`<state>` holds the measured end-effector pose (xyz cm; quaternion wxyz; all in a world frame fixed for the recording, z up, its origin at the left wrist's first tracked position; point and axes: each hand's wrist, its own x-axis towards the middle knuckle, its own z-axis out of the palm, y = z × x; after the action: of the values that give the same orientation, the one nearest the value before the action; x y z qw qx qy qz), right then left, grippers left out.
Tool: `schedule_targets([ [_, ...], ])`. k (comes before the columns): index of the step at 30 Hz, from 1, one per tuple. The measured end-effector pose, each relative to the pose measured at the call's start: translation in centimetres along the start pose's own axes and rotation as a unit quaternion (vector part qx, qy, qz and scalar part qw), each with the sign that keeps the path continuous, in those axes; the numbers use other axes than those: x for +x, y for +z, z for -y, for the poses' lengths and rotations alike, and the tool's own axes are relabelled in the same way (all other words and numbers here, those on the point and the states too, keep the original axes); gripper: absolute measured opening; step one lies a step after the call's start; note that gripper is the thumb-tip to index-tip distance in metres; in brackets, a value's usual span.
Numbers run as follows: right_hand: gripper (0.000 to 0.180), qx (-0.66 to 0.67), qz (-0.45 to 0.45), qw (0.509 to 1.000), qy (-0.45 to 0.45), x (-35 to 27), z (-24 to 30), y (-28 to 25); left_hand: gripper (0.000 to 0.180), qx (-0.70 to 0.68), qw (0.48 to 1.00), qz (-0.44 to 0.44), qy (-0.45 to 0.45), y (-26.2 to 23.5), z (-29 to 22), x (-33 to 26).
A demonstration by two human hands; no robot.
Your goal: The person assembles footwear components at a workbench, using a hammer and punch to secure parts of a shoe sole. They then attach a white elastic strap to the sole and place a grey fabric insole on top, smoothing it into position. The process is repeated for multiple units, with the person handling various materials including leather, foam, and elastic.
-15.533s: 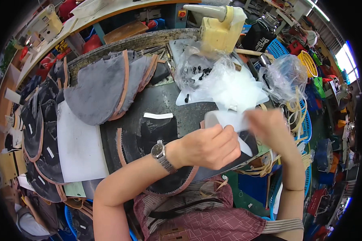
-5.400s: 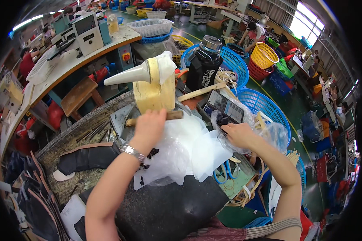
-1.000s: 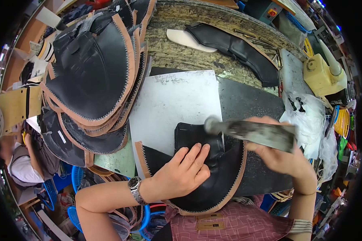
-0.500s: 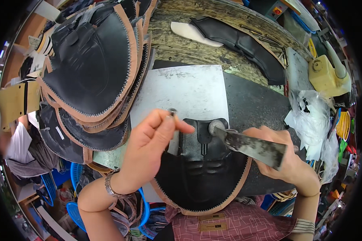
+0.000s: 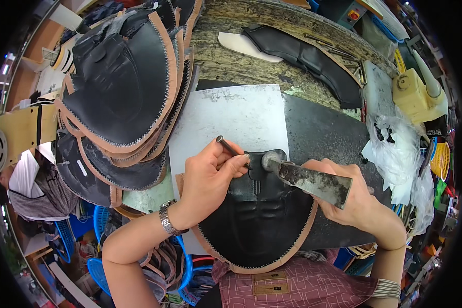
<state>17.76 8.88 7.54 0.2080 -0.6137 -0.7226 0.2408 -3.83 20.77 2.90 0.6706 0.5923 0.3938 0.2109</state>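
Since half a second ago, the left hand (image 5: 208,177) has dropped lower, its fingertips (image 5: 239,163) now pinching a slim metal punch (image 5: 232,151) against the top of a black leather panel (image 5: 259,215). Fingers of the right hand (image 5: 351,203) are wrapped tight around a worn metal hammer (image 5: 308,179), its round head resting just beside the punch tip. That panel lies on a grey metal plate (image 5: 231,113). Judging by the tall stack of similar tan-edged panels (image 5: 123,87) to the left, much work remains.
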Motion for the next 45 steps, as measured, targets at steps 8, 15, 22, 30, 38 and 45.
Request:
schedule_targets([
  [8,0.033,-0.033,-0.023,0.999,-0.02,-0.3,-0.1,-0.1,0.008,0.154,0.979,-0.044,0.123,1.1,0.8,-0.2],
  [15,0.021,0.029,-0.055,0.992,-0.11,0.9,2.4,-3.6,0.011,0.355,0.862,-0.044,0.359,0.3,3.2,-0.7],
  [22,0.018,-0.049,-0.031,0.998,-0.039,-0.8,-0.5,0.3,0.012,0.024,0.997,-0.025,0.065,0.6,0.8,0.1],
  [30,0.018,-0.091,0.003,0.996,0.001,-1.1,0.3,-0.2,0.013,0.118,0.983,-0.008,0.142,0.8,1.8,-0.1],
  [38,0.021,-0.077,-0.051,0.993,-0.071,-1.8,0.6,-1.6,0.011,0.418,0.846,0.0,0.332,1.1,1.1,-0.8],
  [45,0.014,-0.048,-0.051,0.997,-0.016,-2.0,-0.9,0.8,0.014,0.011,0.998,-0.006,0.055,1.5,0.6,0.5],
])
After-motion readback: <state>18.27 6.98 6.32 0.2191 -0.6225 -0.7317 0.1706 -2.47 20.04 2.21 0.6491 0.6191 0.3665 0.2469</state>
